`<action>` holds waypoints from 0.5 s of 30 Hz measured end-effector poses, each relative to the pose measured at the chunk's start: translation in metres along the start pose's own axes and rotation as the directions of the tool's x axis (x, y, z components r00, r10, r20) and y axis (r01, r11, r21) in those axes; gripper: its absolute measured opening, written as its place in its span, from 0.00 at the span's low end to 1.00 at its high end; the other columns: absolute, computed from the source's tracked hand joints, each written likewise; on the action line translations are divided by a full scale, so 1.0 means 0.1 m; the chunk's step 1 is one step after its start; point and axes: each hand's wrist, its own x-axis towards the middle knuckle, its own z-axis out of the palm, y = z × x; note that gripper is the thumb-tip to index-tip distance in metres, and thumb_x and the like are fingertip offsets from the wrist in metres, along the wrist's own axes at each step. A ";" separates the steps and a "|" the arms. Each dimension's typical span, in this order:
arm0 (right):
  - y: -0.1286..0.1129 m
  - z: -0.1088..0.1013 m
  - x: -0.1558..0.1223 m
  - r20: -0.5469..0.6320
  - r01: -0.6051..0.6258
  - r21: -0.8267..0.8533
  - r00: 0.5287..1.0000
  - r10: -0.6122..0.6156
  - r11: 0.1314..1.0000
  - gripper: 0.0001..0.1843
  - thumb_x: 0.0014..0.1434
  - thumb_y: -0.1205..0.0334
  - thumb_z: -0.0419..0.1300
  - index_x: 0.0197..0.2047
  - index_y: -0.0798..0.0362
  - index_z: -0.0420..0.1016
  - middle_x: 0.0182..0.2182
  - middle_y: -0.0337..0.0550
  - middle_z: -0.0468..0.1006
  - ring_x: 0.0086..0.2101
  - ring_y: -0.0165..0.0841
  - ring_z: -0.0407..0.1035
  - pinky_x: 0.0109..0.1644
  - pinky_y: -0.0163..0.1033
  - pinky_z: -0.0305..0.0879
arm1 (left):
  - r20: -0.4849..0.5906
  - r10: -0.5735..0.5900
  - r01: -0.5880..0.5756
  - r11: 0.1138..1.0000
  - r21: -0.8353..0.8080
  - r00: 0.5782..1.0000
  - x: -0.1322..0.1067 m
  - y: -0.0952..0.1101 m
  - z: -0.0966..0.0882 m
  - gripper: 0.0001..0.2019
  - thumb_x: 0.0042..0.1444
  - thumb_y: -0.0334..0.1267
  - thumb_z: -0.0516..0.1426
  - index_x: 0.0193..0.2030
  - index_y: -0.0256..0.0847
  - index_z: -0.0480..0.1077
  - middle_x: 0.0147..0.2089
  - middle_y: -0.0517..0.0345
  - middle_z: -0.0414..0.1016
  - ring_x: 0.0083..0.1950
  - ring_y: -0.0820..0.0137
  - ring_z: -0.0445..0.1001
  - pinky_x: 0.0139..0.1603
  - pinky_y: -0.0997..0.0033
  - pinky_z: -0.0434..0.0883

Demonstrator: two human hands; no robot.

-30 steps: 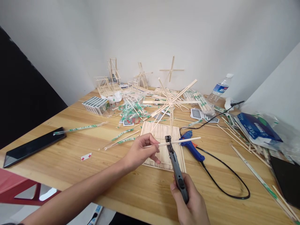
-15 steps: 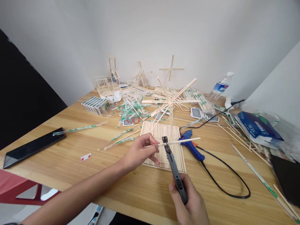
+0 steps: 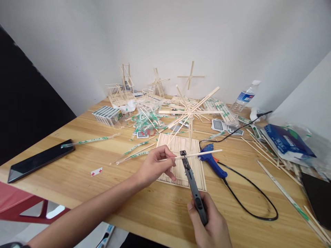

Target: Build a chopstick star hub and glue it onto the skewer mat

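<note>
Between the thumb and fingers of my left hand [image 3: 160, 163] is one end of a thin wooden chopstick [image 3: 207, 153], which points out to the right. My right hand [image 3: 210, 220] is wrapped round the grey handle of a pair of cutting pliers [image 3: 192, 182]. The jaws of the pliers are around the chopstick, just right of my left fingertips. Beneath them lies a flat mat of chopsticks [image 3: 199, 172] laid side by side. Behind it stands a star-shaped frame of chopsticks [image 3: 190, 113] with several spokes.
A blue hot glue gun [image 3: 213, 162] with a looping black cord lies right of the mat. A phone [image 3: 41, 161] and a cut playing-card piece [image 3: 96, 171] lie left. Torn wrappers [image 3: 147, 119], a water bottle [image 3: 245, 96] and a blue package [image 3: 286, 143] sit farther back.
The view has shifted slightly, moving the table's contents a little to the right in the picture. My hands keep the same hold, with the pliers still around the chopstick.
</note>
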 end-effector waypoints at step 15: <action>-0.01 -0.03 0.01 0.003 -0.021 0.012 1.000 0.021 1.000 0.19 0.58 0.41 0.58 0.37 0.49 0.71 0.22 0.32 0.69 0.24 0.34 0.63 0.33 0.37 0.59 | 0.006 -0.056 0.056 0.998 0.006 0.998 0.01 0.01 0.02 0.11 0.43 0.32 0.65 0.27 0.36 0.65 0.24 0.67 0.71 0.17 0.81 0.69 0.19 0.74 0.79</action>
